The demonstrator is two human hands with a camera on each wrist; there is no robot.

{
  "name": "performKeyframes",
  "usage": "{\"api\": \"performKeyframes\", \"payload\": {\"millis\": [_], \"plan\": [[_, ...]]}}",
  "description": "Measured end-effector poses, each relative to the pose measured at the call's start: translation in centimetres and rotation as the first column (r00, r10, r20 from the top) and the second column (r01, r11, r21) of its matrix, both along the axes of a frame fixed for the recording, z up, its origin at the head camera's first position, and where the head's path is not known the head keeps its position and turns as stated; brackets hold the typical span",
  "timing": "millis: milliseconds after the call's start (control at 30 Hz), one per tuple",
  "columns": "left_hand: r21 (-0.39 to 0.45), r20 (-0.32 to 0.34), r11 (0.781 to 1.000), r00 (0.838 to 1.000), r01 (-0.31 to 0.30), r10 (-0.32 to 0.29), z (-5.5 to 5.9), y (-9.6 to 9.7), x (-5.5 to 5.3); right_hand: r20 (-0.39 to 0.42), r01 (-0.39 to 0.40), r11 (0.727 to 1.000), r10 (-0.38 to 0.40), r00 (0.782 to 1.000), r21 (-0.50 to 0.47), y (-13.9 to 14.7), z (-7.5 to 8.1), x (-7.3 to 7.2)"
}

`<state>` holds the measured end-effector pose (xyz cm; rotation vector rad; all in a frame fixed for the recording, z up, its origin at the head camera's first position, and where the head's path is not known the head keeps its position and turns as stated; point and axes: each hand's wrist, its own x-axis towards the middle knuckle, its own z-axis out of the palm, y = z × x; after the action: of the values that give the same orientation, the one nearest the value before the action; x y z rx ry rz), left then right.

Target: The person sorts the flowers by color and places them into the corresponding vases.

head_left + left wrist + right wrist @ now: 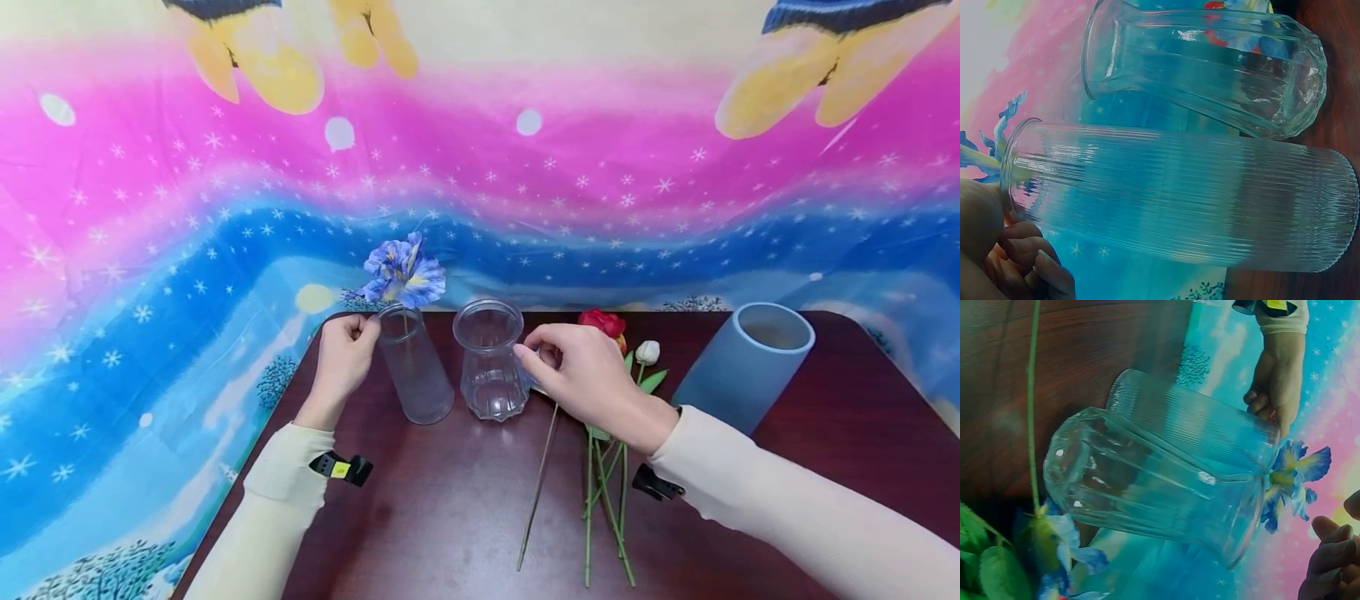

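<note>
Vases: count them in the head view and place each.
3: a ribbed vase at the left hand, a clear vase just right of it, and a blue vase farthest right.

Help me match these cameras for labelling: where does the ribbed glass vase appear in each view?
Head: the ribbed glass vase is left of centre, the left hand at its rim.
Left wrist: the ribbed glass vase shows sideways across the lower middle, mouth at left.
Right wrist: above centre, mouth at right, partly behind the flared glass vase.
Shared landmark: the flared glass vase.
</note>
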<state>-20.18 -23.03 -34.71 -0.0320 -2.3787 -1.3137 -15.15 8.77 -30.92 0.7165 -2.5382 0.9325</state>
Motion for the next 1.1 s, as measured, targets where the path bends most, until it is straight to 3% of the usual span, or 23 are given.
{"api": "performKeyframes", "payload": {"millis": [500, 767, 1100], "plan": [[-0.002, 0.022, 1.000, 1.000, -0.008, 0.008, 0.0, 0.0, 0.0, 0.054, 0.034, 0.999, -0.034, 0.998, -0.011, 2.1, -2.1, 0.9], [0.001, 0.030, 1.000, 1.000, -0.009, 0.009, 0.1, 0.2, 0.1, 0.085, 0.056, 0.998, -0.058, 0.995, 0.022, 3.2, -4.0, 1.4], [-0.002, 0.034, 1.000, 0.999, -0.019, 0.019, 0.0, 0.0, -0.2, 0.181, 0.053, 0.995, -0.068, 0.981, 0.086, 3.7, -6.9, 1.1]]}}
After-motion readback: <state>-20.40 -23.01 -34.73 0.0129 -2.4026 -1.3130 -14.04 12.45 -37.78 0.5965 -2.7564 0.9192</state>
